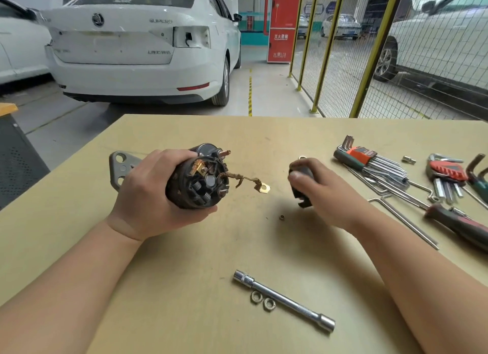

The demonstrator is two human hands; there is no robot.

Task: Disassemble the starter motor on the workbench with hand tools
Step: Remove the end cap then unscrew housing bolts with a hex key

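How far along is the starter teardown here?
Done: the cap is off, exposing the brush plate; two nuts lie by the socket bar. In hand: the left hand grips the motor, and the right hand holds the cap. Left: the brush plate and flange are still on the motor.

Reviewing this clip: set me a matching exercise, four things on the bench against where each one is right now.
Things: 1 starter motor; 2 dark end cover; 3 two nuts; 4 orange-holder hex keys.
Places: a beside the extension bar; b gripped by the left hand; c far right side of the workbench; d gripped by the right hand.
Pairs: 1-b, 2-d, 3-a, 4-c.
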